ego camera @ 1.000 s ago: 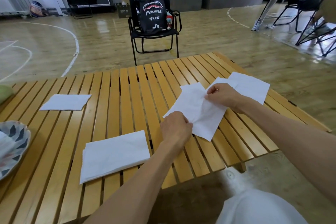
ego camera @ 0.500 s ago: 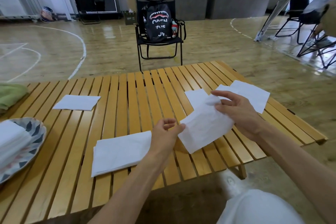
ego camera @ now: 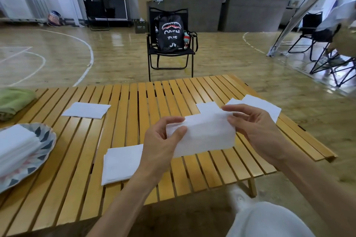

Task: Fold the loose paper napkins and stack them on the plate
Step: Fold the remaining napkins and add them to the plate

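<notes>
napkin (ego camera: 204, 132) now folded over, lifted | left hand (ego camera: 161, 146) and right hand (ego camera: 256, 131) pinch ends

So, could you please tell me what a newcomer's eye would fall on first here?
First, the white paper napkin held above the slatted wooden table, pinched between the left hand and the right hand. Next, the patterned plate at the left edge with a stack of folded napkins on it. Beyond the table, a black backpack sits on a black folding chair.

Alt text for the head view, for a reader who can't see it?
Both hands, left and right, hold a folded white napkin above a slatted wooden table. Folded napkins sit on a patterned plate at left.
</notes>
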Motion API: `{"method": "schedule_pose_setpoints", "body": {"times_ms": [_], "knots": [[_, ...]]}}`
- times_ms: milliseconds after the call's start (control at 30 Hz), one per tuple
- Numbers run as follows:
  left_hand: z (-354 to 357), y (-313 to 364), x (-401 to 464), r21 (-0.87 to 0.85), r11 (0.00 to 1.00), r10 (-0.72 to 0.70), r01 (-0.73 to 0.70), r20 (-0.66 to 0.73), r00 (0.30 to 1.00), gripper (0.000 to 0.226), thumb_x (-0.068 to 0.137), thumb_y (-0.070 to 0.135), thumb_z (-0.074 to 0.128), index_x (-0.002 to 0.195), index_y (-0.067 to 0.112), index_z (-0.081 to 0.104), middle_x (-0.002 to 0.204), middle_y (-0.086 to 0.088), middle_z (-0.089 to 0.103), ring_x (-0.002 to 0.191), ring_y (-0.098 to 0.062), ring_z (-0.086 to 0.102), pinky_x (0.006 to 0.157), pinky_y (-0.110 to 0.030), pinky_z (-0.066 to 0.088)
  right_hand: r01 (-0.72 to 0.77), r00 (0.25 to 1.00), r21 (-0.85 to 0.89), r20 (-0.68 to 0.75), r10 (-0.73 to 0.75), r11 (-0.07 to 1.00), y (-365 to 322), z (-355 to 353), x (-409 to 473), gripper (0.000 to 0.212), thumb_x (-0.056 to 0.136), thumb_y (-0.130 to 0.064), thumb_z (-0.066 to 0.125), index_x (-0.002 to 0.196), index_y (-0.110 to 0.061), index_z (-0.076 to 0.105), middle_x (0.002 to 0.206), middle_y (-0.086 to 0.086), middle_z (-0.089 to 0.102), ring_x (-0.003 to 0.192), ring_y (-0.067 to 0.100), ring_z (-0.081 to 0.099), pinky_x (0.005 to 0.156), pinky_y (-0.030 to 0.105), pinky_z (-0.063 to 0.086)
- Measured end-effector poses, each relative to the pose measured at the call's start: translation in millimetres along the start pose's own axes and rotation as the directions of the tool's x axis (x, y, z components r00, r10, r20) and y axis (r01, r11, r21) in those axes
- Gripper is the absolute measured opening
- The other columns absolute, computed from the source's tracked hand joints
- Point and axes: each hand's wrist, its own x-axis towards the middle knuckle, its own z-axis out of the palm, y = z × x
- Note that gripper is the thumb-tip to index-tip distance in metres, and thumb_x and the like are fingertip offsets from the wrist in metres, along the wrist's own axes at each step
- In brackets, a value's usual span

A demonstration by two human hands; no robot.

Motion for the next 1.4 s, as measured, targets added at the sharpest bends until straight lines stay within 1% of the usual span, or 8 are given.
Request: {"method": "schedule_pose_setpoints", "body": {"times_ms": [267,367,467,700,867,1000,1300,1400], "knots": [[-13.3,16.9,-7.3,0.095,0.983,0.163,-0.159,-0.034,0.986,0.016,0.086,0.023,0.072,0.099,0.033,0.072,0.098,0.015,0.065,0.086,-0.008,0.062,0.063,-0.017,0.052,-0.034,0.995,0.011,0.097,0.032,0.999,-8.4,15.6,-11.1,0.031,0.079,-0.032,0.070,0.110,-0.031,0.076,0.110,-0.002,0.074,0.100,0.013,0.066,0.088,0.034,0.054],[-15.4,22.6,-10.7,0.118,0.976,0.190,-0.184,-0.034,0.981,0.019,0.086,0.025,0.072,0.101,0.035,0.071,0.101,0.014,0.066,0.088,-0.008,0.062,0.064,-0.016,0.051,-0.035,0.993,0.015,0.113,0.033,0.999,-13.0,20.6,-13.0,0.036,0.076,-0.032,0.072,0.112,-0.031,0.076,0.113,0.001,0.071,0.099,0.015,0.066,0.081,0.029,0.055],[-17.5,25.5,-13.7,0.124,0.973,0.202,-0.196,-0.033,0.979,0.020,0.081,0.032,0.071,0.100,0.037,0.071,0.102,0.015,0.066,0.089,-0.006,0.062,0.065,-0.015,0.052,-0.039,0.994,0.014,0.105,0.038,0.999,-15.7,24.0,-15.2,0.038,0.072,-0.034,0.074,0.110,-0.032,0.077,0.114,-0.004,0.068,0.100,0.016,0.065,0.085,0.033,0.058],[-24.7,25.3,-17.1,0.148,0.965,0.225,-0.215,-0.055,0.973,0.020,0.078,0.040,0.068,0.098,0.041,0.071,0.098,0.024,0.066,0.091,-0.008,0.062,0.066,-0.018,0.054,0.015,0.997,-0.030,0.078,-0.013,0.999,-18.8,28.9,-20.2,0.034,0.076,-0.028,0.072,0.110,-0.026,0.076,0.098,-0.009,0.072,0.089,0.005,0.066,0.076,0.022,0.056],[-28.8,25.6,-17.5,0.210,0.951,0.243,-0.225,-0.063,0.968,0.021,0.078,0.043,0.068,0.099,0.042,0.069,0.097,0.024,0.065,0.092,-0.009,0.063,0.068,-0.023,0.058,0.044,0.997,-0.064,0.061,-0.040,0.997,-20.4,32.7,-21.9,0.031,0.073,-0.031,0.072,0.104,-0.026,0.075,0.097,-0.006,0.071,0.089,0.008,0.068,0.071,0.022,0.057],[-29.9,26.4,-17.9,0.244,0.941,0.264,-0.237,-0.086,0.961,0.016,0.084,0.032,0.072,0.094,0.043,0.067,0.095,0.026,0.065,0.091,-0.006,0.061,0.069,-0.019,0.055,0.073,0.996,-0.094,0.051,-0.069,0.993,-20.6,36.2,-22.2,0.029,0.072,-0.033,0.072,0.100,-0.026,0.074,0.097,-0.002,0.072,0.090,0.012,0.069,0.072,0.025,0.059],[-34.2,29.9,-16.8,0.273,0.928,0.285,-0.252,-0.085,0.955,0.012,0.087,0.026,0.072,0.087,0.037,0.068,0.089,0.020,0.066,0.084,-0.010,0.060,0.064,-0.026,0.053,0.097,0.995,-0.138,0.034,-0.093,0.986,-21.3,41.4,-20.7,0.033,0.069,-0.043,0.071,0.097,-0.027,0.073,0.096,-0.001,0.073,0.093,0.018,0.068,0.075,0.033,0.058],[-37.3,31.8,-17.2,0.355,0.893,0.322,-0.278,-0.072,0.944,0.013,0.087,0.029,0.071,0.086,0.039,0.065,0.091,0.021,0.063,0.083,-0.002,0.055,0.064,-0.019,0.049,0.088,0.996,-0.138,0.031,-0.085,0.986,-20.6,40.9,-20.2,0.029,0.073,-0.037,0.072,0.098,-0.024,0.072,0.093,-0.003,0.074,0.092,0.014,0.070,0.078,0.034,0.058]]}}
